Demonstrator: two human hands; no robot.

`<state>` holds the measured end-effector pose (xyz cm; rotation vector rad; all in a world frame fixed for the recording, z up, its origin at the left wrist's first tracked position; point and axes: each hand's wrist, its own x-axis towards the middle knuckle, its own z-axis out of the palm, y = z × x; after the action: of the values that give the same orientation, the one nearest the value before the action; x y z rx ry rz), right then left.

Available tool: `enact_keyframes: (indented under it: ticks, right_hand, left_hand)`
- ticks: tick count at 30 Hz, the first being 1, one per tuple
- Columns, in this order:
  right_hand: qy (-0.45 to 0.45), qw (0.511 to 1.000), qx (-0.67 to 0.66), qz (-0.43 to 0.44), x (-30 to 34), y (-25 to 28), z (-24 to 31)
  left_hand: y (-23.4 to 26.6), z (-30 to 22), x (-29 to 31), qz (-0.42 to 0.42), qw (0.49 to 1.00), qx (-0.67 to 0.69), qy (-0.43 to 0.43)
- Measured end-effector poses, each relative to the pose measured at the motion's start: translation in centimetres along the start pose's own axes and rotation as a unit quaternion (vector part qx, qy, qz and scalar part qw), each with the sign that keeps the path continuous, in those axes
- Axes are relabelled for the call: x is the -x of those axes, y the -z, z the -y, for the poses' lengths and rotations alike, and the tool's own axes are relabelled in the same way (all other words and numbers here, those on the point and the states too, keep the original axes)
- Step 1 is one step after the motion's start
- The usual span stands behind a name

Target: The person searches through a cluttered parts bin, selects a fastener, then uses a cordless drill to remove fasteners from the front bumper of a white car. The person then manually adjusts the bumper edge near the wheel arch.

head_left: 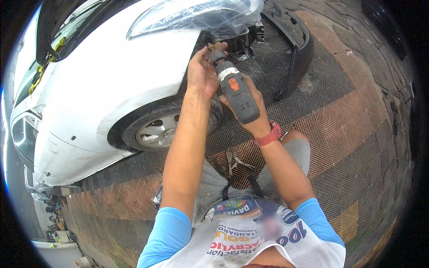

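Observation:
A black and grey cordless drill with an orange switch on top points away from me, toward the front of a white car fender. My right hand is wrapped round its grip, mostly hidden under the drill body. Up at the drill's chuck, my left hand has its fingers curled in beside the tip, at the fender's front edge. Whatever those fingertips pinch is too small and covered to name. Just past them is the exposed dark front structure of the car.
Plastic film covers the headlight above my hands. A dark detached-looking bumper curves out to the right. The front wheel lies left of my forearms. A metal tool rests on the patterned floor matting between my legs.

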<state>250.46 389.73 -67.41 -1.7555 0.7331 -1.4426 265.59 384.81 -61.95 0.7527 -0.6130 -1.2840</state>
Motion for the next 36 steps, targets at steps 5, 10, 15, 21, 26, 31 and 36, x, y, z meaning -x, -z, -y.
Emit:
enact_keyframes:
  ticks: [5,10,15,21,26,31,36]
  right_hand:
    - [-0.001,1.000,-0.013,0.004,-0.3,0.2,0.0]
    - [0.020,0.999,-0.017,-0.019,-0.9,-0.1,0.3]
    - [0.044,0.999,-0.031,-0.006,-1.3,0.0,-1.0]
    - [0.039,0.999,-0.013,0.008,-1.7,0.0,-1.5]
    - [0.026,0.999,-0.019,0.014,-1.9,0.0,-1.7]
    - [0.045,0.999,-0.023,0.003,-2.1,-0.3,-1.6]
    - [0.028,0.999,-0.035,0.010,-2.1,-0.3,-1.6]
  left_hand:
    - [-0.3,-0.2,0.0,0.023,0.999,0.022,0.029]
    - [0.9,0.6,1.3,0.019,0.995,0.013,0.095]
    - [2.6,2.6,1.3,0.036,0.993,0.047,0.105]
    - [4.3,4.3,-0.4,0.079,0.990,0.104,0.052]
    - [4.0,4.6,-1.0,0.083,0.984,0.152,0.048]
    - [3.9,4.4,-1.4,0.062,0.985,0.157,0.044]
    - [3.6,4.7,-2.1,0.069,0.986,0.149,0.002]
